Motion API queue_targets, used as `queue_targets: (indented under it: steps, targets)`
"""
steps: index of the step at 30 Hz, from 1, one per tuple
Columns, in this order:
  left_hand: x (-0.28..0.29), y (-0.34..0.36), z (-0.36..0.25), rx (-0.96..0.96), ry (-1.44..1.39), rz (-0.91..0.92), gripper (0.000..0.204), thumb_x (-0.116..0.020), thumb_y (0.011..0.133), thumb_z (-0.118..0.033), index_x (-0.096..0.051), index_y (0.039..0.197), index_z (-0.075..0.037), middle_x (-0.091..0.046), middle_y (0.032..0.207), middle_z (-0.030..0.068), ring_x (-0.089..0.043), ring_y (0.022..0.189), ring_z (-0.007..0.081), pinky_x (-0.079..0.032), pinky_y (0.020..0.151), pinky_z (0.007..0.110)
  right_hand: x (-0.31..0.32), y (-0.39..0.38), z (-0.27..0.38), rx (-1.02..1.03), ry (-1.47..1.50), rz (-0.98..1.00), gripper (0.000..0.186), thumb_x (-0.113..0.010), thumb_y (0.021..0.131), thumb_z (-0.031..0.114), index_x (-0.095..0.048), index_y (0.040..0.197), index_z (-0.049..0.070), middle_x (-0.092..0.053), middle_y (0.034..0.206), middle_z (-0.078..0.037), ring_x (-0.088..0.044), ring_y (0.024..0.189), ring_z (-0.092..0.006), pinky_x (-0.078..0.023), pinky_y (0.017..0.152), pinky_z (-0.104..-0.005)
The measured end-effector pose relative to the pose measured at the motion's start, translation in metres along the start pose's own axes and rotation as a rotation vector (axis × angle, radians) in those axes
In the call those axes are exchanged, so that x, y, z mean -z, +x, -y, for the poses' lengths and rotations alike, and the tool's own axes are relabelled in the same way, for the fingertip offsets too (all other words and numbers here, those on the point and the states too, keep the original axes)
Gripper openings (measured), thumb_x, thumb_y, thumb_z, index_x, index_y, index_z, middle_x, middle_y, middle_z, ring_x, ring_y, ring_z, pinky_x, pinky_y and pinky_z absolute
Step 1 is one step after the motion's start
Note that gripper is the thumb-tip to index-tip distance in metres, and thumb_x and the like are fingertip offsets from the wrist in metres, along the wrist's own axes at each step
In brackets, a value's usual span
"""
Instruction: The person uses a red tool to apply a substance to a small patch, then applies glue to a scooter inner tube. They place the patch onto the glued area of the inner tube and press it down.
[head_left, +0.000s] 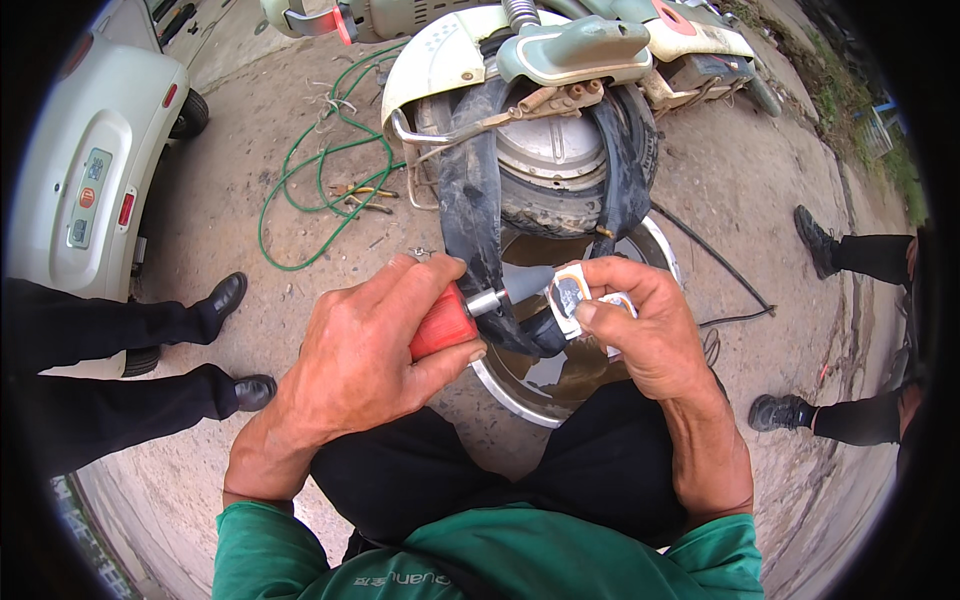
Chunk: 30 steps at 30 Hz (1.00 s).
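Observation:
My left hand [370, 340] grips a red tool [440, 326] with a metal shaft and a grey tapered tip [527, 283] pointing right. My right hand [645, 330] pinches small white-backed patches [566, 298] with dark centres, close beside that tip. Behind both hands, a black inner tube [470, 190] hangs out of a scooter wheel [545, 155]. Below it is a metal basin [492, 384] of murky water, between my hands and partly hidden by them.
The pale scooter body [570, 50] spans the top. A green hose [290, 263] and pliers [365, 200] lie left on the concrete. A white car [125, 100] stands left. People's legs show left [170, 400] and right [865, 260]. A black hose [745, 290] lies right.

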<state>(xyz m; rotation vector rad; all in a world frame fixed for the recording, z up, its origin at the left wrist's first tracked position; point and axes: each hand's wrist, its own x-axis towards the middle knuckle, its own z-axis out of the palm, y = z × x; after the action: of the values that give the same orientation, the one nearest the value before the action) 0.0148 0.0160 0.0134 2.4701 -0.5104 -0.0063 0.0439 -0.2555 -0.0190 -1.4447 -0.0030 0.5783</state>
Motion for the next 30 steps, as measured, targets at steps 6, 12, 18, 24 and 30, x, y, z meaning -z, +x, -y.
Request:
queue_targets:
  steps: [6,12,18,24,30]
  targets:
    - [-0.0009,-0.0001,0.0006,-0.005,0.006,0.011,0.063,-0.094,0.074,-0.02,-0.065,0.127,-0.004,-0.069,0.098,0.0173,-0.07,0.085,0.0389,-0.057,0.075,0.044,0.0025,0.0009,0.0002,-0.034,0.006,0.016,0.029,-0.069,0.095,0.004,-0.074,0.123,-0.004,-0.076,0.103,-0.004,-0.066,0.089,-0.0071,-0.053,0.081,-0.0254]
    - [0.0013,0.0005,-0.0009,-0.007,0.006,0.008,0.063,-0.095,0.073,-0.02,-0.066,0.126,-0.003,-0.07,0.099,0.0169,-0.071,0.085,0.0383,-0.058,0.076,0.044,0.0002,0.001,0.0,-0.022,0.009,-0.01,0.03,-0.07,0.094,0.005,-0.074,0.123,-0.003,-0.076,0.103,-0.004,-0.066,0.09,-0.0071,-0.053,0.081,-0.0254]
    - [-0.0002,0.0002,-0.0002,0.003,0.01,0.002,0.062,-0.095,0.073,-0.02,-0.067,0.126,-0.004,-0.07,0.099,0.0167,-0.071,0.086,0.038,-0.058,0.076,0.044,0.0002,0.0008,0.0008,-0.025,-0.019,-0.01,0.03,-0.068,0.093,0.004,-0.074,0.122,-0.004,-0.076,0.104,-0.005,-0.066,0.092,-0.0077,-0.053,0.083,-0.0262]
    - [0.0001,-0.0012,0.0004,0.005,0.012,-0.003,0.062,-0.094,0.073,-0.02,-0.066,0.127,-0.005,-0.07,0.1,0.0166,-0.071,0.086,0.0385,-0.058,0.076,0.044,-0.0014,0.0001,0.0003,-0.013,0.006,-0.003,0.029,-0.068,0.093,0.003,-0.075,0.12,-0.004,-0.077,0.102,-0.005,-0.066,0.091,-0.0078,-0.054,0.083,-0.0264]
    - [0.0003,-0.0001,-0.0002,0.0,-0.008,-0.044,0.062,-0.094,0.074,-0.019,-0.065,0.127,-0.005,-0.069,0.1,0.0163,-0.069,0.087,0.0387,-0.057,0.078,0.043,0.0003,0.0014,-0.0017,-0.006,0.013,-0.021,0.026,-0.069,0.094,0.004,-0.076,0.118,-0.003,-0.077,0.101,-0.004,-0.066,0.09,-0.0075,-0.053,0.081,-0.0254]
